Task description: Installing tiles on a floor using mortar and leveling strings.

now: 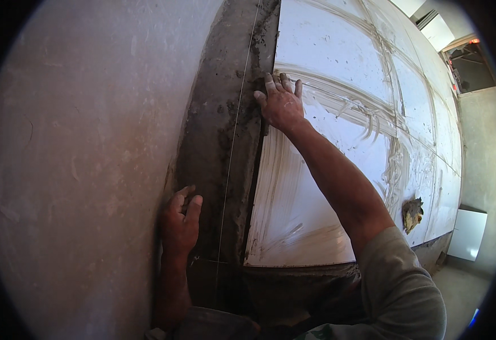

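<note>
My right hand (282,103) lies spread at the left edge of the white tiles, with its fingers on a mortar-smeared joint and the thumb reaching over the edge. Below that joint is a large white tile (310,192) streaked with grey. Lower left, my left hand (181,224) is beside the wall, its fingers loosely bent and the thumb apart. Nothing shows in either hand. Between wall and tiles runs a dark grey strip (211,124) with a rough surface. A thin pale string (238,107) stretches lengthwise above the strip.
A plain grey wall (89,141) fills the left side. On the tiles at right lies a dirty yellowish lump (412,214), perhaps a sponge or rag. Farther right a loose white panel (467,234) stands on the floor. A dark framed opening (472,65) is at upper right.
</note>
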